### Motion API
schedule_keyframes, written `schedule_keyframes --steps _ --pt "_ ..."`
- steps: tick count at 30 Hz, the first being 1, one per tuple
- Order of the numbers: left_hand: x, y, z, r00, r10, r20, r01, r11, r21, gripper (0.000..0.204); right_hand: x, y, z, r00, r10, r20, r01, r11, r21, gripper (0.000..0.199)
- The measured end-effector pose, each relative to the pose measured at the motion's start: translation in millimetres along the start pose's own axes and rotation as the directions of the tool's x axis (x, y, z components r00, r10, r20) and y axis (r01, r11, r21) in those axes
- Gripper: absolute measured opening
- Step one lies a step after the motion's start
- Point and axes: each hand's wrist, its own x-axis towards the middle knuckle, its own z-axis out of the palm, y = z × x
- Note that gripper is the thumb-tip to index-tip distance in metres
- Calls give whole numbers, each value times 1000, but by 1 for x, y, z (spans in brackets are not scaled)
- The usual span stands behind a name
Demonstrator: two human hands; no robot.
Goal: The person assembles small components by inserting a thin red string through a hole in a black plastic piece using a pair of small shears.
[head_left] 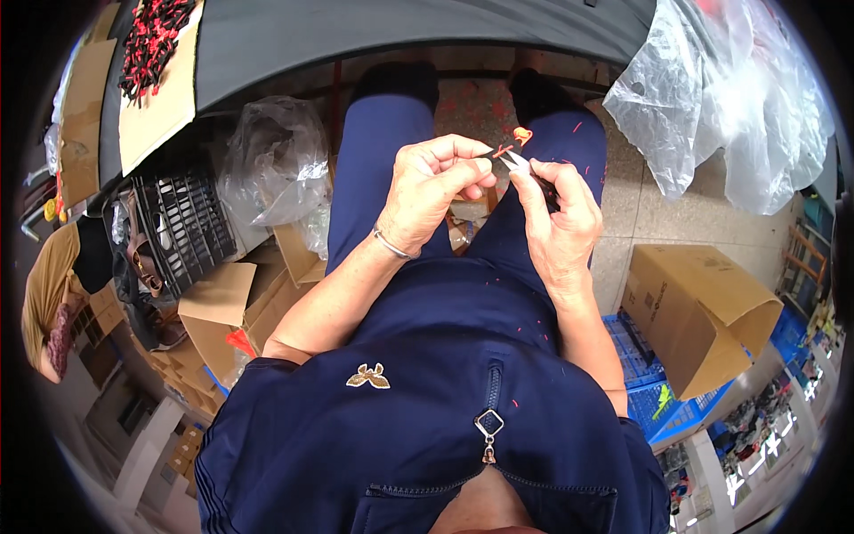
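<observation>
Over my lap, my left hand (436, 189) pinches a small black and red piece (501, 151) between thumb and fingers. My right hand (562, 218) is closed around a pair of snips (514, 161); their pale metal blades point up and left, meeting the piece at my left fingertips. Most of the snips' dark handle is hidden by my palm. Just beyond the blades shows a bright orange-red bit (522, 135); whether it is joined to the piece I cannot tell. Tiny red scraps are scattered over my dark blue trousers (378, 147) and top.
A heap of black and red pieces (153, 44) lies on cardboard on the dark table (400, 22). Clear plastic bags (276, 160) hang at both sides. Open cartons (685, 311) flank me, the right one above a blue crate (636, 356). Another person's arm (58, 343) shows far left.
</observation>
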Motion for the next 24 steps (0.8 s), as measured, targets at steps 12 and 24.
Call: schedule_keyframes --steps 12,24 --pt "6 -1 -9 998 -46 38 44 998 41 15 5 10 -1 954 -298 26 296 929 -221 20" --pt "10 -2 -10 995 -82 57 78 995 68 14 3 18 -4 906 256 337 -411 726 551 12"
